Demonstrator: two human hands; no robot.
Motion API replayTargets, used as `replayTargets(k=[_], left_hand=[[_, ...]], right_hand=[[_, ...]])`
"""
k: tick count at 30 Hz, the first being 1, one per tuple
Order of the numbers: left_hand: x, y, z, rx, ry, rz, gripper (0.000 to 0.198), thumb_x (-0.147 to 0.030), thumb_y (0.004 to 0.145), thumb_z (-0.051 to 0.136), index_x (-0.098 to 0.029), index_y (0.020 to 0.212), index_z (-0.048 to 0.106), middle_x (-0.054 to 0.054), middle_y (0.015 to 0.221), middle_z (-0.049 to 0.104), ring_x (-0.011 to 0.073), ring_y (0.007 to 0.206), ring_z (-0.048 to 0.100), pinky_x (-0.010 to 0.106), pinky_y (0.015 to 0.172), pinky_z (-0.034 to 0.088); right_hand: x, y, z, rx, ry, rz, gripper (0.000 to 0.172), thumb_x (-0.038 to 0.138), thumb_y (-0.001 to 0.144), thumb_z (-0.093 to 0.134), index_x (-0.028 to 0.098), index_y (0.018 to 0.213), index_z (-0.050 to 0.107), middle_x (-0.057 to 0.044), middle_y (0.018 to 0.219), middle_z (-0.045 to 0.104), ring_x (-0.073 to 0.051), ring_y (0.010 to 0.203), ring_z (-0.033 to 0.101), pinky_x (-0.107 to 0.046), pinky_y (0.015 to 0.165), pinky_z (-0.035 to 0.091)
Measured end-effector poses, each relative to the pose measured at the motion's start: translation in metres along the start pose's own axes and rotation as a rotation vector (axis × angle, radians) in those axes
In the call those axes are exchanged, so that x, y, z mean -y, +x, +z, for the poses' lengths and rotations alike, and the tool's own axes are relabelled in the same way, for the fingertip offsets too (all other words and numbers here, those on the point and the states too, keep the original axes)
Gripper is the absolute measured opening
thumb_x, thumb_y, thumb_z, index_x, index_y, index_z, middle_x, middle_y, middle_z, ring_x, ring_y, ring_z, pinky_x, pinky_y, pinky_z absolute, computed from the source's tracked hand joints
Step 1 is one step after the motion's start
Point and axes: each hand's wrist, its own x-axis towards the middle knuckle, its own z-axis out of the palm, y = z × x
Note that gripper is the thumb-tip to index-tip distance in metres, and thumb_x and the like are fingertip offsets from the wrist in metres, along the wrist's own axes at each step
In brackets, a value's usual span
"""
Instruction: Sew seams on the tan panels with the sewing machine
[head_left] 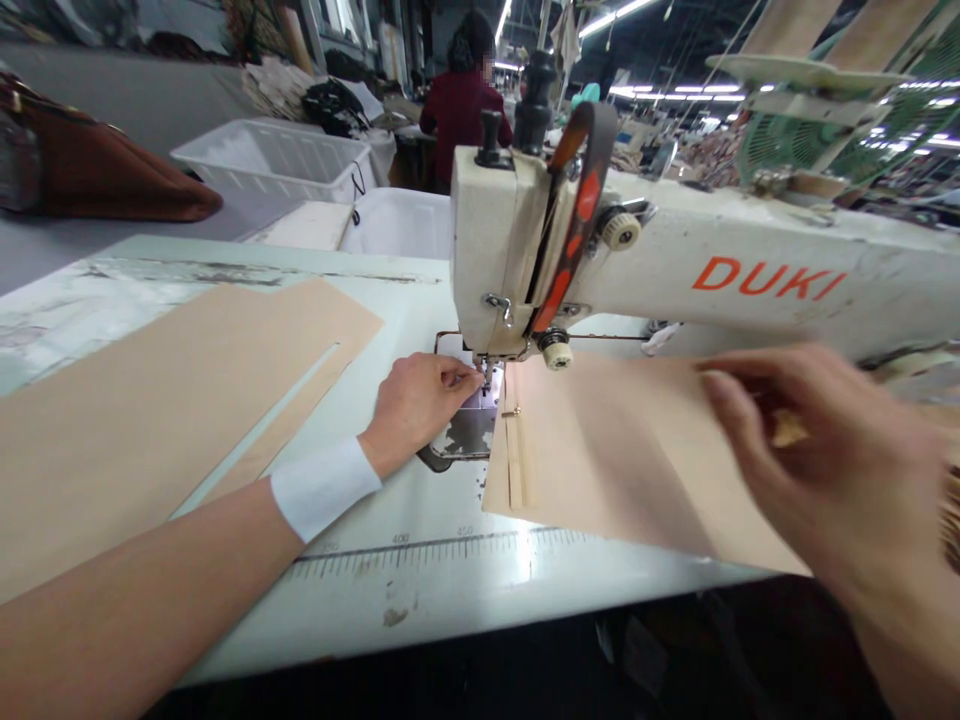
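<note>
A white sewing machine [720,250] with red lettering stands over a pale table. Beside its needle, my left hand [424,400] has thumb and forefinger pinched together; whatever they hold is too small to make out. A white band wraps my left wrist. Under the machine arm lies a beige fabric piece [600,450] with a zipper [516,440] along its left edge. My right hand [810,450], blurred, hovers over the right part of that piece with thumb and fingers apart. Another beige piece [187,390] with a long narrow slot lies at the left.
A printed ruler [450,545] runs along the table's front. White plastic bins [277,160] stand behind the table. A brown bag [112,160] rests at the far left. A person in dark red [465,115] is farther back. Thread cones stand above the machine at the upper right.
</note>
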Motion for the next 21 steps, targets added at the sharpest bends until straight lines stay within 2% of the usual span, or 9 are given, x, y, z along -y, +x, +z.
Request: replayTargets(k=[2,5,8,11,16,21], left_hand=[[0.000,0.000,0.000,0.004,-0.004,-0.002,0.032,-0.046,0.084,0.060,-0.022,0.089,0.080,0.006,0.069,0.071,0.0235,0.064,0.062,0.034,0.057,0.040],[-0.001,0.000,0.000,0.006,-0.006,-0.009,0.031,-0.046,0.084,0.060,-0.022,0.088,0.080,0.006,0.070,0.071,0.0233,0.065,0.062,0.034,0.058,0.041],[-0.001,0.000,0.001,0.002,0.001,-0.016,0.032,-0.045,0.083,0.059,-0.022,0.089,0.080,0.006,0.070,0.071,0.0232,0.064,0.062,0.034,0.057,0.040],[-0.001,0.000,0.001,-0.002,0.008,-0.013,0.031,-0.045,0.083,0.059,-0.023,0.088,0.080,0.006,0.070,0.071,0.0238,0.065,0.063,0.033,0.057,0.041],[-0.003,0.000,0.001,-0.003,0.009,-0.021,0.031,-0.045,0.084,0.059,-0.022,0.088,0.080,0.007,0.072,0.071,0.0251,0.068,0.064,0.035,0.059,0.043],[-0.004,0.000,0.001,-0.003,0.023,-0.034,0.029,-0.044,0.083,0.061,-0.023,0.089,0.080,0.007,0.073,0.072,0.0259,0.069,0.064,0.035,0.060,0.043]], right_hand=[[0.015,0.008,0.027,0.159,0.175,0.001,0.013,0.029,0.094,0.058,0.022,0.098,0.068,-0.001,0.086,0.066,-0.011,0.068,0.058,-0.024,0.062,0.042],[0.032,0.017,0.065,0.407,0.425,0.082,0.015,0.024,0.093,0.055,0.021,0.094,0.071,0.000,0.089,0.070,-0.011,0.067,0.061,-0.023,0.061,0.043],[0.039,0.027,0.094,0.512,0.507,0.141,0.019,0.025,0.092,0.055,0.019,0.090,0.073,-0.001,0.081,0.072,-0.013,0.066,0.062,-0.024,0.061,0.041],[0.041,0.037,0.113,0.509,0.528,0.176,0.022,0.028,0.092,0.056,0.017,0.082,0.073,-0.002,0.071,0.070,-0.015,0.065,0.063,-0.025,0.059,0.040],[0.042,0.041,0.137,0.473,0.690,0.227,0.017,0.027,0.088,0.061,0.017,0.089,0.075,-0.007,0.086,0.074,-0.020,0.082,0.067,-0.029,0.072,0.049],[0.046,0.036,0.153,0.394,0.780,0.263,0.018,0.028,0.085,0.064,0.019,0.095,0.075,-0.006,0.088,0.074,-0.018,0.078,0.067,-0.028,0.071,0.050]])
